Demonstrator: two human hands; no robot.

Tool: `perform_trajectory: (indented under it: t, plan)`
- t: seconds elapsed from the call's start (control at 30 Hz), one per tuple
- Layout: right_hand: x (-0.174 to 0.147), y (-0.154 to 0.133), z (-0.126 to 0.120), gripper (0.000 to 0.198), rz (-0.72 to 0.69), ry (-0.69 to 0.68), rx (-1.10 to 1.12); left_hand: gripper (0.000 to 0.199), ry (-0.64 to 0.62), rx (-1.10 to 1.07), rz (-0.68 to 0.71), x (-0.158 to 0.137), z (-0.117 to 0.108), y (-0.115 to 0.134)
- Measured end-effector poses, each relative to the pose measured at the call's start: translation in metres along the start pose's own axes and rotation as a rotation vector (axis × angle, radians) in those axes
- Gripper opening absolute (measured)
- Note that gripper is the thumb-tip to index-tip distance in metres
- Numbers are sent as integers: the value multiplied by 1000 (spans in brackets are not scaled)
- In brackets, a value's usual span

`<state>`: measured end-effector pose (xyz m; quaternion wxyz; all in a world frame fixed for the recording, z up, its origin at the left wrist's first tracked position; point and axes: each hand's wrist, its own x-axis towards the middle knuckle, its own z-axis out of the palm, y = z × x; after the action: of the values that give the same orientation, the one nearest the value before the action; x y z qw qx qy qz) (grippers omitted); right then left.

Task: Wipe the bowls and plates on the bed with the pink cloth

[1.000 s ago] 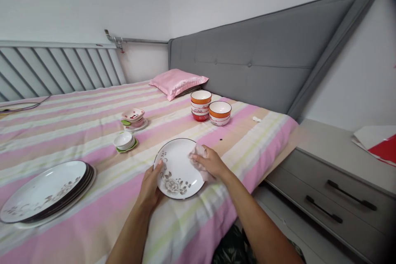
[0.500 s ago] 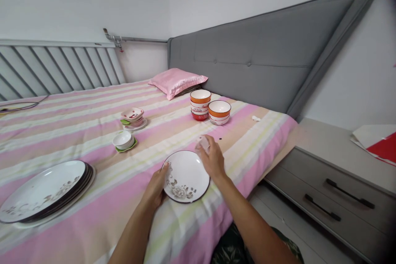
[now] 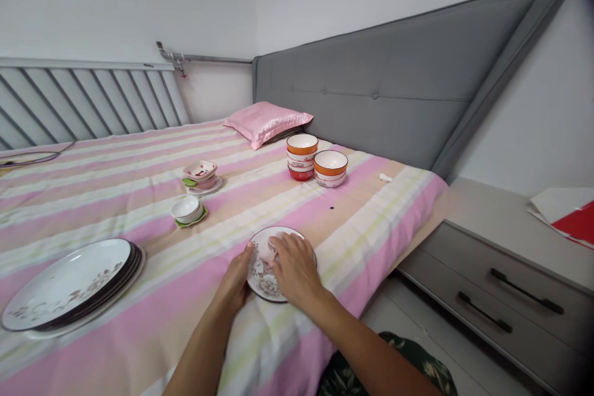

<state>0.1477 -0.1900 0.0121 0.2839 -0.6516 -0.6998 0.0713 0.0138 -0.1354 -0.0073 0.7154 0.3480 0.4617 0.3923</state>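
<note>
A round white plate (image 3: 265, 288) with a dark rim and a grey-brown flower print is near the bed's front edge. My left hand (image 3: 236, 275) grips its left rim, thumb on top and fingers underneath. Over the middle of the plate, my right hand (image 3: 294, 263) presses a crumpled white tissue (image 3: 266, 250) against the surface. The hand hides the plate's right part and some of the tissue.
On the striped bedspread (image 3: 176, 297) stand a stack of oval plates (image 3: 69, 284), small white dishes (image 3: 185, 209), pinkish dishes (image 3: 200, 171) and two bowl stacks, one taller (image 3: 302, 158), one shorter (image 3: 330, 168). A pink pillow (image 3: 266, 122) lies behind; a grey nightstand (image 3: 492, 284) is right.
My right hand has moved left and down with the tissue, from above the plate's right rim onto its middle. My left hand keeps its hold on the rim.
</note>
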Motion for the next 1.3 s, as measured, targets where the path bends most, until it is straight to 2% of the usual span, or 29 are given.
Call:
perform_trajectory:
  t: [0.23, 0.4, 0.63, 0.83, 0.93, 1.1, 1.3]
  plan:
    - [-4, 3, 28, 41, 90, -122, 19, 44, -16, 0, -5, -1, 1, -1]
    - [7, 14, 32, 42, 84, -143, 27, 43, 0, 25, 12, 1, 1, -1]
    - [23, 27, 26, 46, -90, -251, 119, 44, 43, 45, 26, 3, 0, -3]
    - [27, 27, 24, 47, -257, -317, 217, 42, 106, 10, -3, 2, 5, 0]
    - [26, 23, 18, 46, -319, -360, 264, 45, 118, -7, -39, -2, 9, 3]
    - [20, 15, -7, 34, -386, -426, 375, 52, 46, -40, -84, -5, 8, 7]
    - [15, 20, -35, 20, -350, -558, 464, 54, 22, -53, -101, -6, 9, 9]
